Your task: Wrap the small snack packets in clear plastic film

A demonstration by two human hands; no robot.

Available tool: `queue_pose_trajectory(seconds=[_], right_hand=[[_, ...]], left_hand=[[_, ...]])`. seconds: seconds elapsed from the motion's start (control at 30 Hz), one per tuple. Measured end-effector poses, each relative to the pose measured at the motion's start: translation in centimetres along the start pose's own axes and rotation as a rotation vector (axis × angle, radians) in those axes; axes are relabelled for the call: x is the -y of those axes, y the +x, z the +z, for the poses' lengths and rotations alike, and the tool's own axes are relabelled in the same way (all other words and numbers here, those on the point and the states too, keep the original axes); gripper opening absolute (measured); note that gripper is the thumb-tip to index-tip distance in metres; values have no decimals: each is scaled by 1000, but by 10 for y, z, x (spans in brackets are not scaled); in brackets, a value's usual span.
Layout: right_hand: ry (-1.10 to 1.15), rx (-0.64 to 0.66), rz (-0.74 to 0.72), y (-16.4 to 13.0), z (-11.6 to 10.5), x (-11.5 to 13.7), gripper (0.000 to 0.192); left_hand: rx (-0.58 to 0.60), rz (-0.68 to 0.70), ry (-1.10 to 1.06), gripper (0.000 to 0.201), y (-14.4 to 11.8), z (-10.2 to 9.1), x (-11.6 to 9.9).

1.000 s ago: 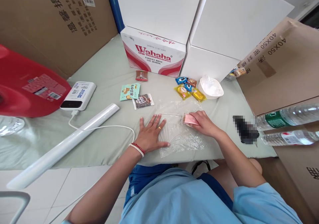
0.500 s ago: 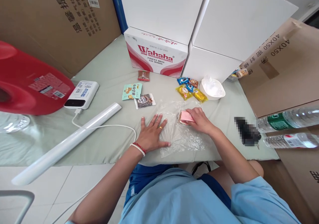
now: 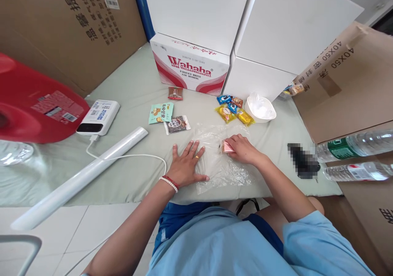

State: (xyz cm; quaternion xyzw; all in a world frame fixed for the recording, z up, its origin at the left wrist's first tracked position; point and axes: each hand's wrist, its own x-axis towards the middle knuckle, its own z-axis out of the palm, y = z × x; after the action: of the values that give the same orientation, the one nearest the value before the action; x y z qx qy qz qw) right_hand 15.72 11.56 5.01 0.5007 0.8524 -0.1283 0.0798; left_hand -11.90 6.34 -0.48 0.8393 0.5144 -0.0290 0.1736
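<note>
A small pink wrapped snack sits gripped under the right hand on a crinkled clear plastic sheet; the left hand presses flat, open, on the sheet's edge.

This looks like a storeroom or packing room. Big brown cardboard boxes stand at ten o'clock, white boxes at twelve, and a Wahaha water carton sits among them. Water bottles lie at three o'clock.
</note>
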Motion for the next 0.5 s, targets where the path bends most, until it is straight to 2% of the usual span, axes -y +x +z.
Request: queue_pose_trajectory(seconds=[0.13, 0.3, 0.4, 0.5], right_hand=[[40, -10, -11, -10, -2, -12, 49], [100, -102, -25, -18, -10, -25, 54], [136, -153, -89, -14, -13, -19, 57], [134, -132, -136, -3, -5, -7, 57]], left_hand=[[1, 6, -21, 113, 0, 0, 0], [-42, 31, -30, 111, 0, 3, 2], [-50, 33, -27, 110, 0, 3, 2], [-41, 24, -20, 109, 0, 1, 0]])
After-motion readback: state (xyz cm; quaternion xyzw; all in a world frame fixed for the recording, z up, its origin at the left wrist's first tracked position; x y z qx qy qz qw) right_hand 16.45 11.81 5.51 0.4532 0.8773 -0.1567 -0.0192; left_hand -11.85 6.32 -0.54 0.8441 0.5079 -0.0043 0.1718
